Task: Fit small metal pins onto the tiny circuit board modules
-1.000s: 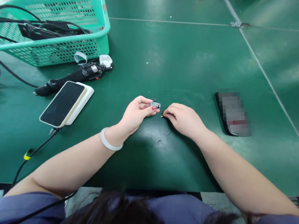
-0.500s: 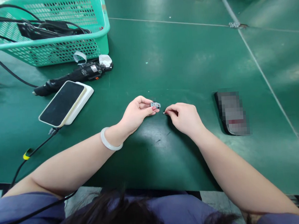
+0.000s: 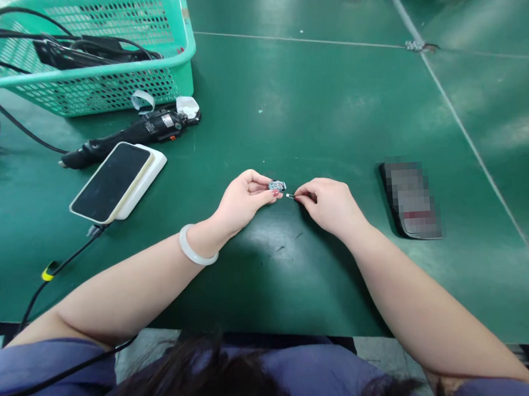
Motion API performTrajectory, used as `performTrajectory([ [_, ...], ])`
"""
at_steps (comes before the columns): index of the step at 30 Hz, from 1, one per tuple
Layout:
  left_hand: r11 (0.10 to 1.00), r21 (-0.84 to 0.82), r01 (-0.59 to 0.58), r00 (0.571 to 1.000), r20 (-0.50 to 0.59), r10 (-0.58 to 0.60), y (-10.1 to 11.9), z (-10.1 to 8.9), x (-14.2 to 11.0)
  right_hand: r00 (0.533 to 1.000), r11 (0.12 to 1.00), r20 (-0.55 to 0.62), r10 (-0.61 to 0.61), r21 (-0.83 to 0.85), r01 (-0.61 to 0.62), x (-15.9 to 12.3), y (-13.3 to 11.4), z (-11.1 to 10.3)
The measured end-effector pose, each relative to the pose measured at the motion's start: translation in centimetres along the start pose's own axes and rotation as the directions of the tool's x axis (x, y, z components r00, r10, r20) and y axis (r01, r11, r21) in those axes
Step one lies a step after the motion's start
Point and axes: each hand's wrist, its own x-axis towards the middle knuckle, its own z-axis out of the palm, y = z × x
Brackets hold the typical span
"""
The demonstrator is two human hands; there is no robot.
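Observation:
My left hand [image 3: 245,199] pinches a small circuit board [image 3: 277,186] between thumb and fingers, its component side facing up. Just to the right, my right hand [image 3: 326,205] is closed on a tiny white connector with thin dark wires [image 3: 290,196]. The white end pokes out to the left of the fingertips, close to the board but apart from it. Where the wires run inside the right hand is hidden. Both hands are low over the green table [image 3: 269,281].
At the left lie a phone [image 3: 111,182] on a white block [image 3: 144,181] with a cable, and a black electric screwdriver [image 3: 130,136]. Behind them stands a green basket [image 3: 180,71] holding black cables and a dark device [image 3: 80,51]. A blurred dark phone-like object [image 3: 410,201] lies at the right.
My right hand has shifted slightly right and up, and its fingers now show more of the white connector. My left hand keeps hold of the board, almost unmoved.

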Motion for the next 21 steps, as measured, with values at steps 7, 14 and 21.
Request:
performTrajectory([
  [7, 0.994, 0.105, 0.021, 1.000, 0.018, -0.023, 0.0, 0.1, -0.2, 0.998, 0.995, -0.014, -0.059, -0.087, 0.058, 0.1, 0.4, -0.1],
  [14, 0.991, 0.130, 0.028, 0.999, 0.020, -0.031, 0.1, 0.2, -0.2, 0.995, 0.995, -0.029, -0.095, -0.024, 0.094, -0.1, 0.5, -0.5],
  [21, 0.992, 0.127, 0.024, 1.000, 0.013, -0.026, 0.1, 0.2, -0.2, 0.993, 0.992, 0.031, -0.110, -0.052, 0.112, 0.3, 0.6, 0.7],
])
